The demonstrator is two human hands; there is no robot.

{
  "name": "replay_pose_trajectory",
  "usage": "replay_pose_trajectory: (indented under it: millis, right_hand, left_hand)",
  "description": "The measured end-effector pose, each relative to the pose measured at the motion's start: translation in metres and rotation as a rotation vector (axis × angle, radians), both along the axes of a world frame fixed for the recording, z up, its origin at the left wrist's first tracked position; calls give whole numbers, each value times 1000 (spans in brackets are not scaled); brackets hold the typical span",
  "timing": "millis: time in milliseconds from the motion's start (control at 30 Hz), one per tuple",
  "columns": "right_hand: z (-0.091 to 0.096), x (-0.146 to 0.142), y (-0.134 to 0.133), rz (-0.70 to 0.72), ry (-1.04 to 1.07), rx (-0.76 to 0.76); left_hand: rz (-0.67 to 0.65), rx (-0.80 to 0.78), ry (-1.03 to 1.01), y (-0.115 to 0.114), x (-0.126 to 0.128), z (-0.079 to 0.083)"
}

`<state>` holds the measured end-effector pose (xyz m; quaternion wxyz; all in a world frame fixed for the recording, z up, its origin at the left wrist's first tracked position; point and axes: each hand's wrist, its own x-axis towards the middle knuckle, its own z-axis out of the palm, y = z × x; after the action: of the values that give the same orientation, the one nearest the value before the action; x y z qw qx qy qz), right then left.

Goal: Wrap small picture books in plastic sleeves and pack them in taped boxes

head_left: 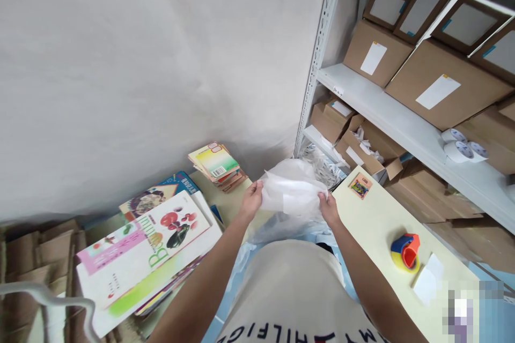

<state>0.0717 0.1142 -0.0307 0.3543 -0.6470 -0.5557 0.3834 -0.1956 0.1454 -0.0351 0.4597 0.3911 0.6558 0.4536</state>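
Item one: a thin white plastic film [295, 187], translucent, stretched between our two hands at about waist height; whether bag or single sheet, we cannot tell. Its left edge sits pinched between thumb and fingers of our left hand [252, 198]; its right edge is gripped likewise by our right hand [328, 207]. The fingers of both are closed on the film, the bulk of it lying between them and rising beyond the fingertips; a brighter white rectangular patch shows near its middle.

Below the film: clear plastic sheeting [273, 226], crumpled. Just beyond: shredded white paper [322, 165], heaped.

To our right: one cream tabletop [374, 225], bearing a small orange packet [361, 186] with a coloured picture, a red-and-blue tape dispenser [408, 252] with yellow roll, and a white slip of paper [428, 280].

To our left: one stack of booklets [217, 163], the top cover yellow and green; a magazine [148, 257] illustrated with vegetables, lying over a blue-covered book [183, 181]; flattened cardboard [52, 257].

Farther right: a grey metal rack [382, 102] holding brown cartons [376, 53] and white tape rolls [458, 151].
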Motion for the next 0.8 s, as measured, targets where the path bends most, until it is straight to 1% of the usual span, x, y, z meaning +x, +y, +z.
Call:
replay_pose_trajectory:
  millis: [33, 67, 133, 167, 200, 267, 300, 333, 367, 400, 433, 500, 533, 600, 633, 667, 700, 733, 767, 800]
  right_hand:
    - [4, -1, 2, -22, 112, -4]
    - [8, -1, 4, -64, 226, -9]
    - [19, 0, 8, -145, 414, 1]
    - [25, 1, 9, -173, 473, 18]
    - [31, 3, 10, -191, 503, 41]
    - [43, 9, 9, -178, 479, 93]
    - [50, 13, 7, -143, 439, 109]
    - [57, 16, 5, -102, 393, 114]
    - [65, 18, 2, -55, 353, 105]
    - [73, 21, -2, 0, 327, 84]
    - [82, 22, -6, 67, 314, 56]
    - [98, 23, -14, 236, 307, -4]
    - [105, 22, -17, 330, 301, -30]
    - [114, 21, -22, 489, 271, -64]
    - [116, 20, -23, 529, 249, -62]
    - [117, 21, -24, 533, 227, -44]
    - [116, 23, -25, 502, 203, -13]
    - [115, 27, -26, 446, 175, 22]
    - [112, 32, -26, 376, 141, 49]
    - [109, 40, -28, 309, 103, 56]
  left_hand:
    - [-5, -7, -26, 1, 0, 1]
    - [-4, -26, -5, 3, 0, 2]
    - [38, -83, 126, 6, -4, 6]
    - [98, -123, 213, 7, -6, 8]
    - [173, -167, 295, 7, -9, 11]
    - [305, -222, 423, 5, -12, 21]
    - [338, -207, 479, 3, -13, 28]
    - [332, -145, 520, 1, -12, 37]
    - [278, -36, 540, -1, -11, 47]
    - [192, 103, 547, -2, -7, 60]
    - [75, 254, 544, -3, -3, 74]
    - [-238, 503, 506, -4, 12, 104]
    - [-424, 569, 493, -3, 21, 118]
    - [-802, 610, 468, -3, 44, 138]
    - [-952, 601, 451, -3, 55, 143]
    - [-1069, 573, 437, -3, 65, 144]
    - [-1150, 524, 430, -2, 74, 142]
    - [-1186, 460, 428, -1, 79, 137]
    - [-1141, 387, 426, 1, 81, 130]
    - [-1041, 316, 418, 5, 80, 122]
